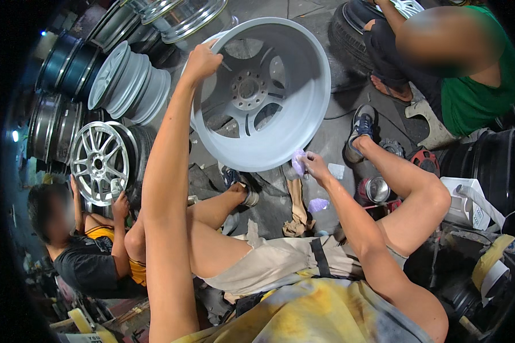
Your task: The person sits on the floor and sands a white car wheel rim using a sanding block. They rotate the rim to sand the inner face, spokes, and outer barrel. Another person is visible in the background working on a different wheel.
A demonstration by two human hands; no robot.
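Observation:
In front of me a large grey wheel rim (301, 117) stands tilted, its hollow back facing me and its spokes deep inside. My left hand (203, 60) is closed round the upper left edge of its lip. Near the lower right edge, my right hand (316, 166) pinches a small crumpled lilac piece (298, 162), perhaps a cloth or abrasive sheet; I cannot tell which. The piece is at or just beside the lip, and whether it touches is unclear. A similar lilac piece (319, 204) lies on the floor below my right hand.
Grey wheels (133, 86) are stacked at the left. A person (88, 251) there handles a silver wheel (99, 164). A person in green (478, 97) crouches at the right by a tyre (349, 40). Between my legs lies brown paper (296, 214); a tin (376, 189) stands near my right knee.

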